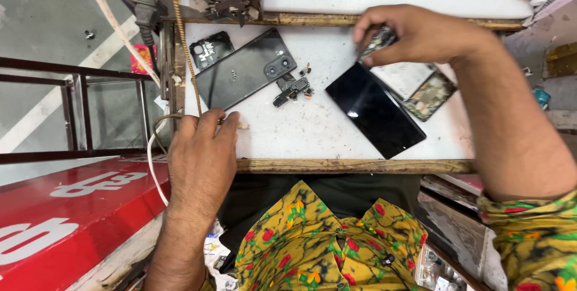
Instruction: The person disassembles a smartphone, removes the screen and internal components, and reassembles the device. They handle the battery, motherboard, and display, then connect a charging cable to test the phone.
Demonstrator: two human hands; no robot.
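A dark phone back cover (243, 70) with camera holes lies at the left of the white worktop (312, 128). A black phone screen (375, 110) lies face up at the right. My right hand (421, 33) hovers above the screen's top end, fingers pinched on a small flat electronic part (377, 41). My left hand (201, 159) rests on the worktop's front left corner, fingertips on a small light piece (241, 125) just below the back cover. Small loose parts and a flex piece (293, 88) lie between cover and screen.
A black inner frame piece (211, 49) lies beside the back cover. A circuit board (429, 96) sits right of the screen. A braided cord (180, 32) and a white cable (151, 159) run down the left edge. A red sign (66, 207) lies at lower left.
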